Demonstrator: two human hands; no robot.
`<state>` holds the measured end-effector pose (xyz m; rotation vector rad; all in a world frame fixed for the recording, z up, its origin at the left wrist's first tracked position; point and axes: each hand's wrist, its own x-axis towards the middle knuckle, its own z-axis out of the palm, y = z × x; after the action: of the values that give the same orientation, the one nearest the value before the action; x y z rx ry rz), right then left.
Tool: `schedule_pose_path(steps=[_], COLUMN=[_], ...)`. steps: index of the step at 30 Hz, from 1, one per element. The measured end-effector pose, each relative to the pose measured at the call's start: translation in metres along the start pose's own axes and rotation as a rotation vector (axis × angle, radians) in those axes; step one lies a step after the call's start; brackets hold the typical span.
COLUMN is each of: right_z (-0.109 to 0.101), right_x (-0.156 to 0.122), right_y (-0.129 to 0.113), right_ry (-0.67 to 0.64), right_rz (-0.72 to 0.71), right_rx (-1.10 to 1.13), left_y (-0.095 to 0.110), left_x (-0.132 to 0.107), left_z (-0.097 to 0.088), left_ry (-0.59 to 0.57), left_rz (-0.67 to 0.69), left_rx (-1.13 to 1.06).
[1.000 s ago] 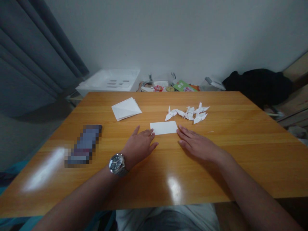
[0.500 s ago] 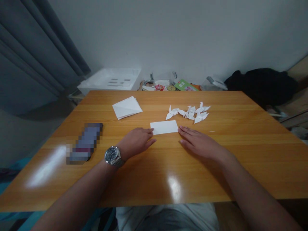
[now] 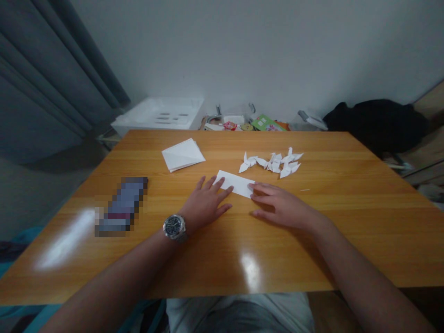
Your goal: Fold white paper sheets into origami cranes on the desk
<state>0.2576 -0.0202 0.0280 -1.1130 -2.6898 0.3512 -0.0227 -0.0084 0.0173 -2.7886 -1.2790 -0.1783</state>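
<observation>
A small white folded paper (image 3: 237,183) lies skewed on the orange wooden table (image 3: 347,217). My left hand (image 3: 207,204), with a wristwatch (image 3: 174,227) on its wrist, rests flat with fingers spread, fingertips on the paper's left end. My right hand (image 3: 280,207) lies flat with fingers stretched, fingertips touching the paper's right end. Just beyond the paper sits a cluster of several white folded paper cranes (image 3: 274,163).
A stack of white paper sheets (image 3: 182,155) lies at the back left. A blurred dark object (image 3: 121,206) lies left of my left hand. Behind the table are a white tray (image 3: 159,114), small clutter, a black cloth (image 3: 376,122) and a grey curtain (image 3: 45,78).
The paper has turned from square-on to slanted. My left hand slid forward and spread its fingers onto the paper's left end; my right hand shifted slightly left onto its right end.
</observation>
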Motion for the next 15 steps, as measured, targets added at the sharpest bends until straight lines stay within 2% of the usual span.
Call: schedule_pose_path(steps=[5,11,15], right_z=[0.003,0.009,0.015], right_x=[0.0,0.003,0.006], right_y=[0.001,0.007,0.008], right_ry=[-0.001,0.032,0.017], right_rz=[-0.01,0.022,-0.011], right_rx=[0.114,0.21,0.232], left_y=[0.006,0.0,-0.002], left_x=[0.002,0.004,0.004], left_z=[0.006,0.011,0.012], left_ry=[-0.013,-0.007,0.027], left_rz=[0.033,0.185,0.217], left_rx=[-0.09,-0.217,-0.292])
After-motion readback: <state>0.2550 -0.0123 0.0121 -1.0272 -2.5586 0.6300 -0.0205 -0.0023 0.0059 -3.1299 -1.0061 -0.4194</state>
